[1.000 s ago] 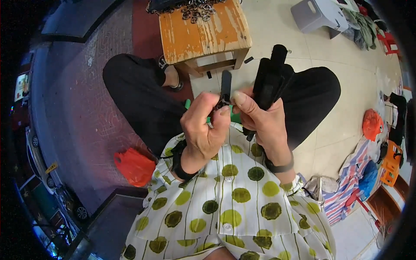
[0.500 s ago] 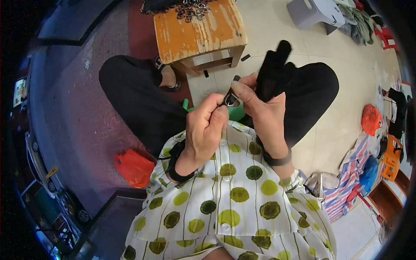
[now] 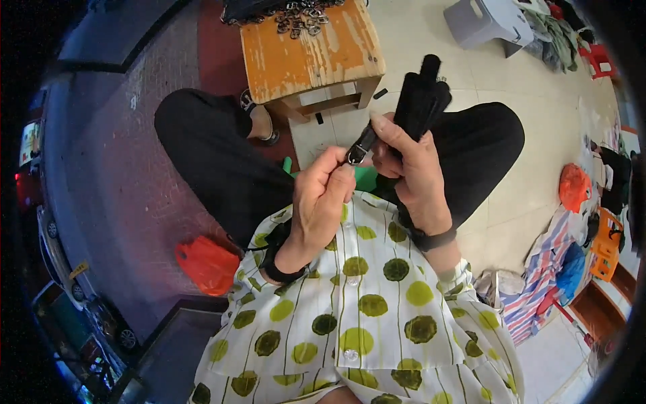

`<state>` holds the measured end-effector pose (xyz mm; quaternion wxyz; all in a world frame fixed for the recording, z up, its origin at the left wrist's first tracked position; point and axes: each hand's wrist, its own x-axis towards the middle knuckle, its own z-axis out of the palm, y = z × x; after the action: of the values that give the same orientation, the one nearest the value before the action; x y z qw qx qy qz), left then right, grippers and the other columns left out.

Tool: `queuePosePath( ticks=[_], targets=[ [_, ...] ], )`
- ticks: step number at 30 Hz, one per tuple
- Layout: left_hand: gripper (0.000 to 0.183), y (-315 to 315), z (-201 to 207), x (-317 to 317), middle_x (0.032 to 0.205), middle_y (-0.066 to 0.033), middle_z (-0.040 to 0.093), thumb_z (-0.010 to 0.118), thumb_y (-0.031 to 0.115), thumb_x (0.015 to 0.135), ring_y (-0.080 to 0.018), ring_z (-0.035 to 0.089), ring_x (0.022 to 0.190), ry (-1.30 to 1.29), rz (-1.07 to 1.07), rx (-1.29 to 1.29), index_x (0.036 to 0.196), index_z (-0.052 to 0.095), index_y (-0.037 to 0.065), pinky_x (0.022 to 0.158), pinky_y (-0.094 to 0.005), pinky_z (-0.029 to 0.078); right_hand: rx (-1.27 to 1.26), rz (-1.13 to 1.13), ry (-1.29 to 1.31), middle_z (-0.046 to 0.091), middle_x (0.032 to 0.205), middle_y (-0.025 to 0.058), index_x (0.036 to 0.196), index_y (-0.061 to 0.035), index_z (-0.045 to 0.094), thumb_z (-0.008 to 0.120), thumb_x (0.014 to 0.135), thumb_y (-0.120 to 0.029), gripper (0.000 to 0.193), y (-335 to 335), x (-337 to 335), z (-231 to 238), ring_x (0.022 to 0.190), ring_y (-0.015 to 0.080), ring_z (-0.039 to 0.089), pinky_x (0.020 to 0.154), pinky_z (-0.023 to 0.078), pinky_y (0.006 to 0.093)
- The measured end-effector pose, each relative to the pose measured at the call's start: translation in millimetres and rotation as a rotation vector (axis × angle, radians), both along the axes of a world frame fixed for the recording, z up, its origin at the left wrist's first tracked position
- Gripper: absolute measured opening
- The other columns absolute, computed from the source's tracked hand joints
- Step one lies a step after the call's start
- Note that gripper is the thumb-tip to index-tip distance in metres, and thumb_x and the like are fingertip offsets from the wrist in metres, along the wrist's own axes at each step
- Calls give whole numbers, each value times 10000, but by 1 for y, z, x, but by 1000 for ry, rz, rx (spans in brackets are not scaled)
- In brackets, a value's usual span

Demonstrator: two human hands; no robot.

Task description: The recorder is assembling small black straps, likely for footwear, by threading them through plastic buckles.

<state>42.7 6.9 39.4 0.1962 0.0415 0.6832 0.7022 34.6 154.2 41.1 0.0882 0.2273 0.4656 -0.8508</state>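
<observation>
Between the thumb and fingers of my left hand (image 3: 317, 202) is a small metal buckle (image 3: 354, 157), pinched in front of my shirt. A black strap end (image 3: 367, 138) runs through or against it; exactly how it passes is too small to tell. My right hand (image 3: 420, 178) is closed, its thumb and finger on that strap just beyond the buckle. A thick bundle of black straps (image 3: 418, 104) is also gripped in the right hand and sticks up past the fingers. More loose metal buckles (image 3: 306, 20) lie piled on the worn wooden stool (image 3: 309, 64) ahead.
Black material (image 3: 249, 10) lies beside the buckles on the stool. Small dark scraps (image 3: 381, 93) are on the tiles. Something green (image 3: 366, 179) shows beneath me. A red plastic bag (image 3: 207, 266) sits at left. A grey plastic stool (image 3: 481, 27) and a striped sheet (image 3: 535, 289) are at right.
My right hand has drawn slightly away from the left, and more strap shows between thumb and buckle. The strap bundle has swung more upright. My left hand has stayed nearly in place.
</observation>
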Motion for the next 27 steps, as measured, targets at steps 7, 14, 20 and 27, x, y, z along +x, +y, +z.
queuePosePath(
  ticks=[7,14,20,27],
  targets=[
    [205,-13,6,2,565,48,361,441,171,898,-26,308,522,-156,-67,-7,844,575,24,468,-205,270,116,-35,-94,455,552,-57,655,-81,519,628,805,-122,190,-21,-7,-6,435,17,360,393,234,183],
    [210,-108,6,24,650,-59,531,443,176,873,-56,380,517,-61,416,240,797,555,16,515,-199,318,167,172,48,473,596,-38,905,-9,602,603,835,-244,245,-46,-12,1,435,28,359,394,234,182],
    [185,-234,-61,107,609,8,507,431,99,865,-44,394,504,-151,1141,-124,960,574,28,467,-180,298,79,227,-70,467,685,-23,992,-15,560,563,860,-249,269,-35,-11,-18,474,42,347,415,259,174],
    [77,-221,-245,274,655,-34,500,416,70,840,-134,506,564,-740,1589,325,818,489,56,466,-244,396,293,234,-193,399,607,-43,933,-85,568,595,858,-233,168,-58,-14,-20,458,23,281,451,276,179]
  ],
)
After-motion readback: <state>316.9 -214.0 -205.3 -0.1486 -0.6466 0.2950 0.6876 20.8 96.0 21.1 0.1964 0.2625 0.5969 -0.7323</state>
